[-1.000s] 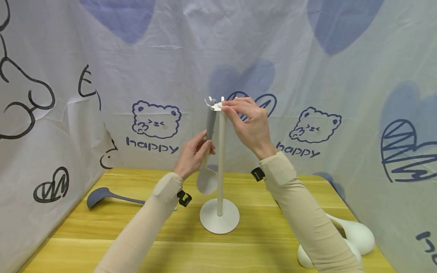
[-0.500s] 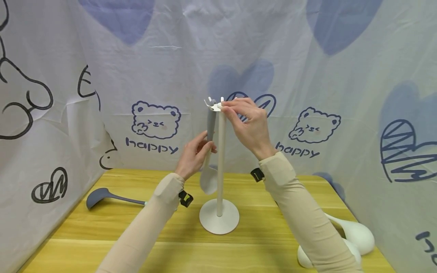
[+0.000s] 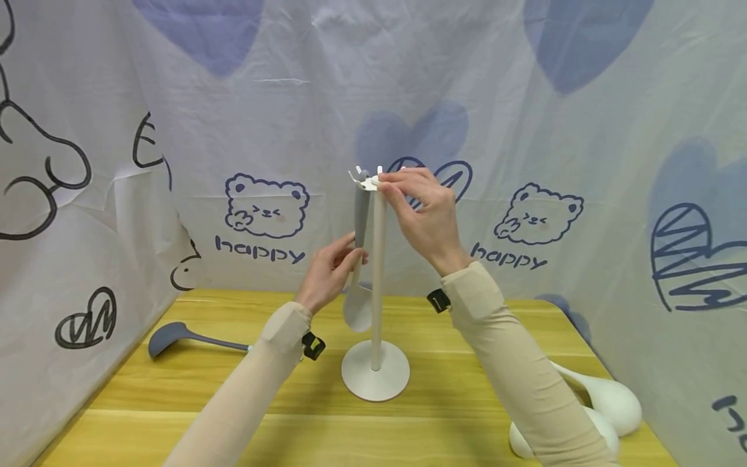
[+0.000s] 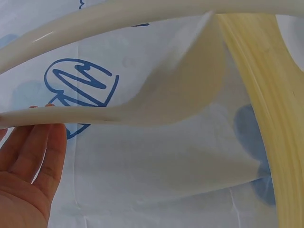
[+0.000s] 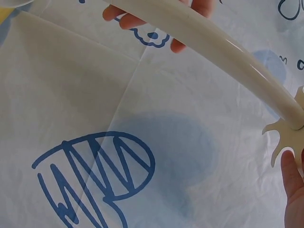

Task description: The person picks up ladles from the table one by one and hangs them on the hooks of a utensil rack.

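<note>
Left hand (image 3: 325, 275), the nearer, pinches the pale spoon-shaped utensil with grey handle (image 3: 360, 217) low on its handle, long axis near-vertical beside the white round-based stand (image 3: 377, 279), tip up at the hooks, where the right hand (image 3: 430, 217) pinches the stand's top.

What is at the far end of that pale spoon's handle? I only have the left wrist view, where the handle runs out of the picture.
Observer: In the head view, the grey upper handle of the spoon reaches the hooked top of the white stand; I can't tell whether it has caught there.

Visitor: Oh! And where's the other hand?

Observer: The right hand pinches that hooked top.

Visitor: Is anything lying over on the left of the table?

Observer: Yes, a dark blue ladle lies on the table's left side.
</note>
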Tool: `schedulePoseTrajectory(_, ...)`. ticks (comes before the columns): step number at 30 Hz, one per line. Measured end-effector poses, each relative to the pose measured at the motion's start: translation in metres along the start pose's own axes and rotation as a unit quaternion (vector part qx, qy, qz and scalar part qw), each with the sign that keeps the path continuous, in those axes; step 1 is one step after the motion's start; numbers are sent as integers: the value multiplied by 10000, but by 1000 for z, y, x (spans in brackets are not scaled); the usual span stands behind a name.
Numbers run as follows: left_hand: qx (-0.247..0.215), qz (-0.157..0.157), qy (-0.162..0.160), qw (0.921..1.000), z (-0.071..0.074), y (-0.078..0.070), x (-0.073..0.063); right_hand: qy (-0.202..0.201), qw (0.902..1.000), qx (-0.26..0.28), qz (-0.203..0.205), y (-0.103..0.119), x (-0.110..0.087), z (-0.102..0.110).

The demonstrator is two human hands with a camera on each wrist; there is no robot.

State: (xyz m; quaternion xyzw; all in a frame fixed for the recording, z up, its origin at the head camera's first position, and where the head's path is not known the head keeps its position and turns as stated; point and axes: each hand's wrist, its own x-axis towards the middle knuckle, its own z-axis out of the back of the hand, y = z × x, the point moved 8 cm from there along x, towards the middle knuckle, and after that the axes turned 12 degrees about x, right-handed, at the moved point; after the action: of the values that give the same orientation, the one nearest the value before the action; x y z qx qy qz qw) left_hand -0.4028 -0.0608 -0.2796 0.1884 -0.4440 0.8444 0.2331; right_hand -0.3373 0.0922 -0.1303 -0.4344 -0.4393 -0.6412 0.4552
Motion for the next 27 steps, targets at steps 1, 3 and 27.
schedulePoseTrajectory(1, 0, 16, 16, 10000, -1, 1, -1, -5, 10000, -8, 16, 0, 0, 0)
schedulePoseTrajectory(3, -6, 9, 30, 10000, -1, 3, -2, -17, 10000, -12, 34, 0, 0, 0)
schedulePoseTrajectory(27, 153, 61, -189, 9997, 7, 30, -34, -509, 9953, 83, 822, 6, -15, 7)
